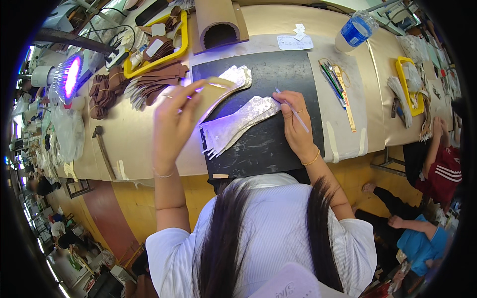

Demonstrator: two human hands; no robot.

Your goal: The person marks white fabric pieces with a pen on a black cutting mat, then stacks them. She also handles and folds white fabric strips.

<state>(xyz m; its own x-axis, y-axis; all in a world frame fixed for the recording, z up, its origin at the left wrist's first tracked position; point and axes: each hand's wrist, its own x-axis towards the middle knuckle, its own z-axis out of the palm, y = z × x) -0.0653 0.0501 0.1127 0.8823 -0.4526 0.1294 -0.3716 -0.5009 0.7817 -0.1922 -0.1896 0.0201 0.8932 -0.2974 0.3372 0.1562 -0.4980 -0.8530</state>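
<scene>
I am lifting a tan piece (211,94) with my left hand (171,124), fingers pinched on it; my right hand (295,124), gripping a pen (293,110), is pressing silver pieces (238,124) onto the mat (268,144). The brown stack (159,82) looks undone.

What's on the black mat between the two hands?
In the head view, silvery cut pieces lie on the black mat between the left hand and the right hand.

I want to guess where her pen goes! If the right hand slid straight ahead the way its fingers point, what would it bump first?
Probably the silvery cut-out pieces on the black mat: the right hand already rests at their edge, holding a thin pen.
</scene>
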